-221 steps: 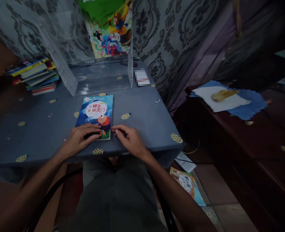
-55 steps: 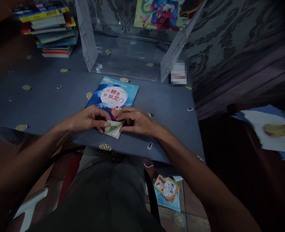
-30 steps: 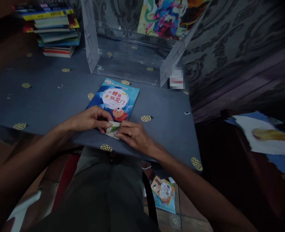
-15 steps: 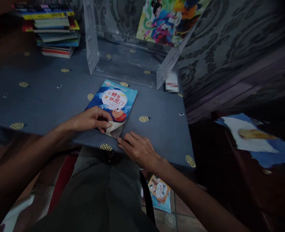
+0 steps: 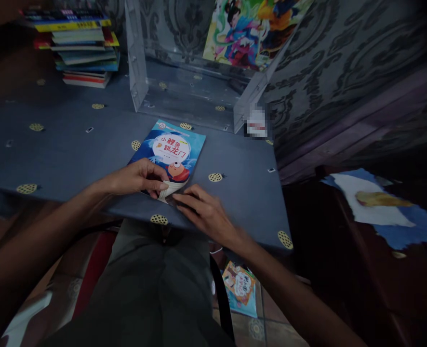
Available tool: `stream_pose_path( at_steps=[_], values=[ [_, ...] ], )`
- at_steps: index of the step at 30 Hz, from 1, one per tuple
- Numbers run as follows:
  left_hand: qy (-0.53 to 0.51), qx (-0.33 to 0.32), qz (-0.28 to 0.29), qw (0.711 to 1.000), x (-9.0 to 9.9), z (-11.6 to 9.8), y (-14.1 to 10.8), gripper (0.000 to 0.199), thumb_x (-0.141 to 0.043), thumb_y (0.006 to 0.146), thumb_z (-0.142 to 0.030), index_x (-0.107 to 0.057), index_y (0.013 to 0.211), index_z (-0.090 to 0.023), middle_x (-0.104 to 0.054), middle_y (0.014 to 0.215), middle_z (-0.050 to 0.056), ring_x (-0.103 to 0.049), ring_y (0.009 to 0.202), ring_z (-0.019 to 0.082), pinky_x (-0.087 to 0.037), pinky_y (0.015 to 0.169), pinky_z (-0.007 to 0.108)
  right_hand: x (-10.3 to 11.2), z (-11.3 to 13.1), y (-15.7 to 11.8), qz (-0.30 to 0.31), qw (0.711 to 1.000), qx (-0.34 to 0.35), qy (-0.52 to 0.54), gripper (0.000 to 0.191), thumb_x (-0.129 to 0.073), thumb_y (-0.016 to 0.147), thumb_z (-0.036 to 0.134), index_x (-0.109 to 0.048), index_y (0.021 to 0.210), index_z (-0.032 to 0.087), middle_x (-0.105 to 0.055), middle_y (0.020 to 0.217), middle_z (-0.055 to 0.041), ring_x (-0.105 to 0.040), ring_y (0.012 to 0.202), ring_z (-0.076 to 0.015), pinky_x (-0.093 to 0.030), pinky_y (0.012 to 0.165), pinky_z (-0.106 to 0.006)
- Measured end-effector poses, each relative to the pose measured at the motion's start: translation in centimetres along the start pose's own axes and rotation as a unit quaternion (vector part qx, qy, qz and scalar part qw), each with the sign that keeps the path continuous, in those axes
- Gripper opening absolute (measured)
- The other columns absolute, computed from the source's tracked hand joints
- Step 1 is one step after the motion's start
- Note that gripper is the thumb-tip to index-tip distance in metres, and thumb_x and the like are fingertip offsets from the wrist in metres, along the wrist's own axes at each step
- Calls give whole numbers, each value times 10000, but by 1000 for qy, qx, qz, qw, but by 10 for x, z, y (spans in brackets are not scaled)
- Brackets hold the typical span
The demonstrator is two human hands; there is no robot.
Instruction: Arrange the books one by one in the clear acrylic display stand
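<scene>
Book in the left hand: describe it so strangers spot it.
On the table, find the clear stand. In front lies the book, near edge curled in the left hand; unlike the stacked books, its blue cover shows a red fish.

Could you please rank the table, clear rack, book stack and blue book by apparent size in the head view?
1. table
2. clear rack
3. book stack and blue book: unsure; the left hand partly covers the latter

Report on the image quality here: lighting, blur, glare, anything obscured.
Head view: dim overall, the upper right corner nearly black; head view: the right hand slightly smeared, the blue book's title sharp enough to read; head view: faint reflections on the clear stand, coarse pixelation over a white item beside it.
</scene>
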State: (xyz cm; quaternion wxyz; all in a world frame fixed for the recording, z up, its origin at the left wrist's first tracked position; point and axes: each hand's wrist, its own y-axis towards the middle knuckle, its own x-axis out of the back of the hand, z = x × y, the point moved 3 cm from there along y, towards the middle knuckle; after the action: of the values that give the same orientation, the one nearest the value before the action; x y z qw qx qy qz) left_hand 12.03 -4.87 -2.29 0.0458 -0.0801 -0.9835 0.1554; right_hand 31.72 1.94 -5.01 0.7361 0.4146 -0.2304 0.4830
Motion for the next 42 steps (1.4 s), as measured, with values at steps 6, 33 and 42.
stream_pose_path(
  at_steps=[6,33,42],
  values=[
    [-10,0,11,1000,0,1,1,212,-796,760,-311,-709,801,-123,-673,709,-2,-623,634,86,-556,620,195,-3,11,-3,61,985,42,-159,194,-504,1022,268,-660,1110,193,-641,936,-67,-564,849,-179,-432,580,-259],
    [-17,-1,13,1000,4,5,1,258,-820,749,-361,-727,810,-128,-691,737,8,-654,660,96,-578,642,194,-1,15,-8,80,983,39,-161,193,-517,1001,197,-650,1139,177,-606,914,-79,-520,837,-203,-412,630,-298],
    [-14,2,15,1000,3,3,1,220,-809,759,-324,-727,814,-128,-687,727,0,-638,626,80,-566,624,180,-2,15,-7,65,980,47,-181,154,-520,993,184,-672,967,175,-588,858,-61,-484,797,-186,-362,611,-297]
  ],
)
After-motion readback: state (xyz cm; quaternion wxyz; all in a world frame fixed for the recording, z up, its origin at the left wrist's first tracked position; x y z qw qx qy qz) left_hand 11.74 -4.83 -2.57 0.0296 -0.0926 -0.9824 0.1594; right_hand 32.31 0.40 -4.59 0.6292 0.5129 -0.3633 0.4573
